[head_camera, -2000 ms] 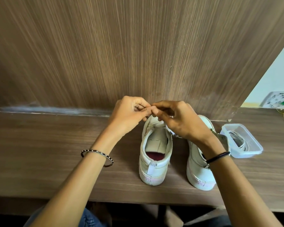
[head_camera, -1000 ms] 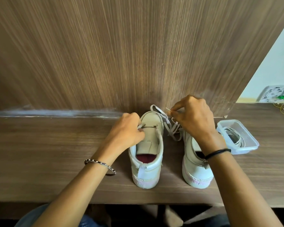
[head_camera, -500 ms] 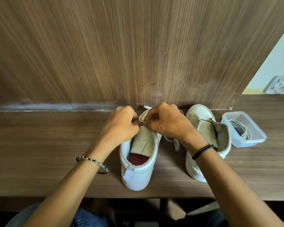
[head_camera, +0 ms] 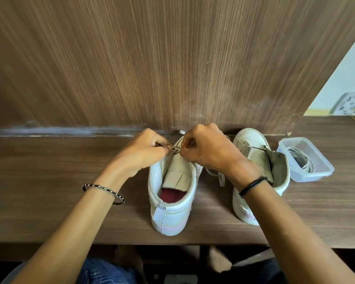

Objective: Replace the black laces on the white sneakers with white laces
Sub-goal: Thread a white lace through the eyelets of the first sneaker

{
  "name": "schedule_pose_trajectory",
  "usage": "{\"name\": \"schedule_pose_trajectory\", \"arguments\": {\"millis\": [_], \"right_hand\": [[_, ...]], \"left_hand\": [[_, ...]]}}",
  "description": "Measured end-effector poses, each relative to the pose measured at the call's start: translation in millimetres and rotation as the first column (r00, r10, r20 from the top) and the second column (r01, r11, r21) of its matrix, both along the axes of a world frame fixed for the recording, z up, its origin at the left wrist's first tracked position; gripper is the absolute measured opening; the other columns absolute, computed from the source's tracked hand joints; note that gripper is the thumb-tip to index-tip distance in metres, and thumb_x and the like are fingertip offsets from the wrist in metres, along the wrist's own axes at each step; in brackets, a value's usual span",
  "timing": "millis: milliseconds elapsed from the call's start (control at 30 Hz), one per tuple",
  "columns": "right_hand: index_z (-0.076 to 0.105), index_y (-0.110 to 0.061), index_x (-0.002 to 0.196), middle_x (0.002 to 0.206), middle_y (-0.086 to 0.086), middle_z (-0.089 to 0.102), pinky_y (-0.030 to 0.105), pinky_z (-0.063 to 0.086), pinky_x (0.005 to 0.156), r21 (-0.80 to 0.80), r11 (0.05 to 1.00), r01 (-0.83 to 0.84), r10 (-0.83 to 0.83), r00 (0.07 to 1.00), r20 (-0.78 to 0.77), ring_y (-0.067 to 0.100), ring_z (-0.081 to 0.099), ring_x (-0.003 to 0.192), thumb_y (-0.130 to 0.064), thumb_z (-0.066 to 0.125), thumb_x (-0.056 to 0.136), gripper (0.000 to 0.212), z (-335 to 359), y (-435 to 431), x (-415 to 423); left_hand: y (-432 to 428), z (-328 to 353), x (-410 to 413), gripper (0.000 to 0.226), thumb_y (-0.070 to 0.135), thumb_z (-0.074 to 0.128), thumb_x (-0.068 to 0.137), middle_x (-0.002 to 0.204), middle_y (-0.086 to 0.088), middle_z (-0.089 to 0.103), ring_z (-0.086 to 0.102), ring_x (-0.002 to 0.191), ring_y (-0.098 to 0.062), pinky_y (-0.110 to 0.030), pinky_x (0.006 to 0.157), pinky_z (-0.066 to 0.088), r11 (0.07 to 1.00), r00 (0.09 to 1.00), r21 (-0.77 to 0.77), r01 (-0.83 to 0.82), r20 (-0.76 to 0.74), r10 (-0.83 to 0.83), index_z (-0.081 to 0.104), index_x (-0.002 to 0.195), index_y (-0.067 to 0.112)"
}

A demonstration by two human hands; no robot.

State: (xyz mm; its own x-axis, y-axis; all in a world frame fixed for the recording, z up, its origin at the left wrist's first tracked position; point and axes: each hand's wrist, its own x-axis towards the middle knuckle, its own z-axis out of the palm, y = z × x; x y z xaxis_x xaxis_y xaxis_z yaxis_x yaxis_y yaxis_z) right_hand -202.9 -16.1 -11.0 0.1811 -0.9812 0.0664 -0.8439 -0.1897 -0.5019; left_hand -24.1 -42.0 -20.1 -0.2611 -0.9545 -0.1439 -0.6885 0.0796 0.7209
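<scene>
Pinching flat white lace in left hand and right hand, fingertips nearly meeting over tan-tongued white sneaker, lengthwise toward tabletop far edge.

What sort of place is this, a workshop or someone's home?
Probably a home or office desk nook, not certain: a wood-grain desk against a matching wood panel, a pale painted wall beyond, and a clear plastic tub holding laces.
</scene>
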Motion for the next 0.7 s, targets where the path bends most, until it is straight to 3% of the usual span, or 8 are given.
{"name": "schedule_pose_trajectory", "arguments": {"millis": [200, 300, 367, 467, 533, 600, 700], "right_hand": [[0.075, -0.015, 0.092, 0.091, 0.007, 0.069, 0.032, 0.052, 0.073, -0.031, 0.999, -0.025, 0.022, 0.997, -0.080, 0.029, 0.067, 0.087, -0.022, 0.071, 0.087, 0.010, 0, -1, 5], [0.073, -0.011, 0.097, 0.094, 0.012, 0.068, 0.043, 0.057, 0.079, -0.056, 0.998, -0.037, 0.029, 0.990, -0.136, 0.036, 0.066, 0.090, -0.027, 0.067, 0.089, 0.018, 0, -1, 12], [0.071, -0.007, 0.102, 0.097, 0.015, 0.068, 0.046, 0.055, 0.082, -0.077, 0.995, -0.060, 0.043, 0.978, -0.203, 0.040, 0.065, 0.092, -0.027, 0.064, 0.093, 0.023, 0, -1, 17], [0.071, -0.004, 0.105, 0.099, 0.016, 0.069, 0.043, 0.051, 0.082, -0.096, 0.991, -0.089, 0.062, 0.964, -0.260, 0.041, 0.063, 0.094, -0.020, 0.060, 0.094, 0.021, -2, 0, 19], [0.072, -0.006, 0.099, 0.092, 0.015, 0.068, 0.043, 0.053, 0.079, -0.111, 0.990, -0.085, 0.056, 0.969, -0.242, 0.040, 0.064, 0.090, -0.017, 0.059, 0.092, 0.018, -5, 0, 18], [0.074, -0.011, 0.099, 0.091, 0.012, 0.069, 0.046, 0.056, 0.077, -0.107, 0.994, -0.038, 0.017, 0.980, -0.197, 0.038, 0.065, 0.089, -0.023, 0.060, 0.091, 0.019, -9, 1, 15], [0.078, -0.022, 0.098, 0.095, 0.007, 0.073, 0.045, 0.058, 0.080, -0.058, 0.998, 0.018, -0.022, 0.997, -0.075, 0.030, 0.069, 0.091, -0.030, 0.066, 0.089, 0.017, -12, 1, 10]], "left_hand": [[2, 3, -2, 0.020, 0.015, 0.066, 0.094, 0.083, 0.007, 0.078, 0.070, 0.098, -0.014, -0.041, 0.096, 0.053, 1.000, 1.000, 0.010, -0.014, -0.001, 0.014, 0.082, 0.088, 0.025], [4, 4, -4, 0.019, 0.015, 0.065, 0.092, 0.084, 0.002, 0.078, 0.070, 0.094, -0.017, -0.038, 0.084, 0.054, 1.000, 0.999, -0.009, -0.025, 0.019, 0.025, 0.082, 0.088, 0.023], [2, 2, -3, 0.017, 0.017, 0.064, 0.089, 0.083, -0.004, 0.077, 0.067, 0.084, -0.020, -0.034, 0.073, 0.046, 0.999, 0.999, 0.000, -0.037, 0.034, 0.037, 0.081, 0.086, 0.019], [-1, 0, -2, 0.029, 0.029, 0.063, 0.087, 0.073, -0.005, 0.059, 0.050, 0.076, -0.016, -0.034, 0.072, 0.035, 0.991, 0.993, 0.061, -0.117, -0.024, 0.118, 0.071, 0.088, 0.001], [-3, -3, -3, 0.036, 0.034, 0.065, 0.092, 0.078, -0.003, 0.059, 0.050, 0.080, -0.016, -0.033, 0.073, 0.036, 0.978, 0.977, 0.122, -0.169, -0.107, 0.182, 0.070, 0.094, -0.002], [-2, -4, -6, 0.029, 0.033, 0.070, 0.095, 0.086, -0.006, 0.073, 0.058, 0.084, -0.014, -0.029, 0.074, 0.042, 0.970, 0.967, 0.174, -0.168, -0.161, 0.196, 0.077, 0.096, 0.005], [-2, -6, -9, 0.019, 0.027, 0.074, 0.093, 0.089, -0.001, 0.075, 0.062, 0.083, -0.008, -0.016, 0.068, 0.045, 0.967, 0.964, 0.212, -0.139, -0.197, 0.181, 0.078, 0.098, 0.008]]}}
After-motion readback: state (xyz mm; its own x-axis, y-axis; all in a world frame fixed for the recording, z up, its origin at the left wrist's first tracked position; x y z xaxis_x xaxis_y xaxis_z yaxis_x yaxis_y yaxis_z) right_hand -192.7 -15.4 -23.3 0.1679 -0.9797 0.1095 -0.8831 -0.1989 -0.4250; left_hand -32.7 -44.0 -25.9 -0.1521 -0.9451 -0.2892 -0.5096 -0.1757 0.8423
